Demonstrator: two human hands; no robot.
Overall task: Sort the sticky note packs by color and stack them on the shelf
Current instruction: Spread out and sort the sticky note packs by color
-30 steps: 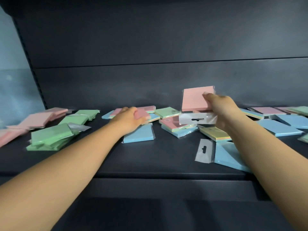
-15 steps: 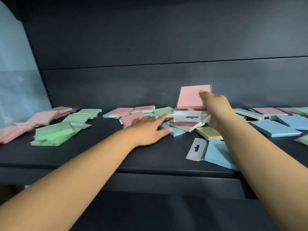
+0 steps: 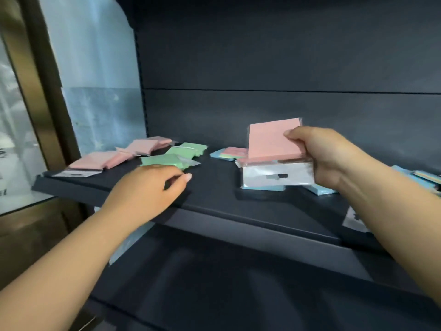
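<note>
Dark shelf [image 3: 214, 187] bearing scattered packs; right hand [image 3: 327, 158] grips upright pink pack [image 3: 269, 142]; left hand [image 3: 148, 189], fingers loosely curled, holds nothing.

The right hand [image 3: 327, 156] gripped a pink pack [image 3: 272, 139] above the shelf [image 3: 214, 187]. The left hand [image 3: 148, 189] hovered, loosely curled, near green packs [image 3: 167, 160].

The picture is dim, and the dark shelf [image 3: 238, 201] soaks up most light. Soft daylight comes through the window [image 3: 90, 68] at the upper left. Everything looks a little blurry. Straight lines bend near the edges. Soft shadows lie at the bottom.
</note>
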